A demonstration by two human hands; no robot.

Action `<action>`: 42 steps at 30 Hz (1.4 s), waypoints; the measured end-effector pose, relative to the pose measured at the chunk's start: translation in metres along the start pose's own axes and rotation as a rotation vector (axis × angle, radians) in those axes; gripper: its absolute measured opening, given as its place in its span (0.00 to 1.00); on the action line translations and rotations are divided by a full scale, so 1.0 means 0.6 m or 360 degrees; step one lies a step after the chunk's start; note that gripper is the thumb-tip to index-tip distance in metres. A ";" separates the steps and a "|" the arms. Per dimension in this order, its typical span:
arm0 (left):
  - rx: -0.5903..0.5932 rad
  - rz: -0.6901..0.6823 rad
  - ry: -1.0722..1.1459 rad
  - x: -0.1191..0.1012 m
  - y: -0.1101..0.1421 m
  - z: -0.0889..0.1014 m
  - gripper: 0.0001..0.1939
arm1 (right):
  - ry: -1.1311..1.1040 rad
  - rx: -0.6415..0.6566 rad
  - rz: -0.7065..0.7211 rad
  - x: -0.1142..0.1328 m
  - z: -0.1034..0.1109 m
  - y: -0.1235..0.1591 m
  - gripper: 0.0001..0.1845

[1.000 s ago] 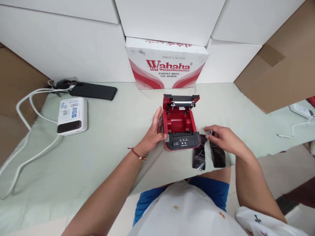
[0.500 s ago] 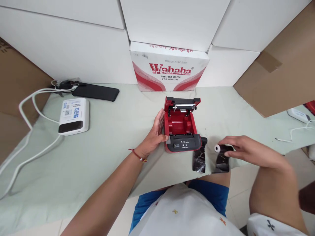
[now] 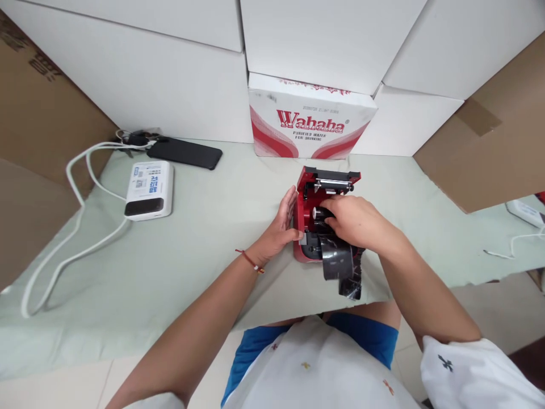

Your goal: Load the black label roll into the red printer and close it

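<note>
A small red and black printer (image 3: 300, 250) sits on the cloth with its lid tilted up. My left hand (image 3: 281, 224) steadies it, fingers along its left side and thumb at the front left corner. Inside the open compartment, my right hand (image 3: 355, 218) pinches a small black roll (image 3: 317, 213) whose white core faces left. From the roll a loose black strip (image 3: 337, 258) runs over the front panel and curls in front of it. Behind it, another shiny black piece (image 3: 354, 287) hangs down near the front right corner. My right hand hides much of the compartment.
A Wahaha box (image 3: 313, 125) stands behind the printer, before white panels. At left lie a black phone (image 3: 185, 152) and a white power bank (image 3: 150, 190) with white cables (image 3: 70, 170). A cardboard box (image 3: 489, 147) stands at right. The table's edge runs near my lap.
My right hand has carried the black roll from the table right of the printer into its open compartment, and the strip now lies over the front panel. My left hand stays at the printer's side.
</note>
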State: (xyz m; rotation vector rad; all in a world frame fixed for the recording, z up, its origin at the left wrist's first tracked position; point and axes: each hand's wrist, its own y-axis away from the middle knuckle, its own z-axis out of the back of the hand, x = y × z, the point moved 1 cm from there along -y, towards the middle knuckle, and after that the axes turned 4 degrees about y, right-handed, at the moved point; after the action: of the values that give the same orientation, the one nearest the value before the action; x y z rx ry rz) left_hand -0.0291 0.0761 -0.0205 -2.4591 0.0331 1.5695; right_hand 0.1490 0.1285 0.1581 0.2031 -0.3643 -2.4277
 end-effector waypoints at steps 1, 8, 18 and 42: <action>0.0003 0.0003 0.0001 0.000 0.000 0.000 0.71 | 0.0059 0.0038 -0.0002 0.007 0.002 -0.005 0.18; -0.0018 0.0001 0.0011 -0.002 -0.003 -0.004 0.70 | 0.0171 0.0253 0.0128 0.018 -0.008 -0.043 0.12; 0.0025 -0.0007 0.0024 -0.005 -0.002 -0.009 0.69 | -0.0636 -0.0688 0.0421 -0.021 0.030 0.038 0.16; -0.0093 -0.0275 -0.0137 -0.036 0.019 -0.016 0.23 | -0.0917 -0.1323 0.0487 -0.033 -0.139 0.082 0.13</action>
State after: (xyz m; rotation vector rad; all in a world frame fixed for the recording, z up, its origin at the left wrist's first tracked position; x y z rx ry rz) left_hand -0.0312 0.0610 0.0007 -2.3621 -0.2366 1.6199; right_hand 0.2133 0.0876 0.0949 -0.8554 0.3649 -2.0869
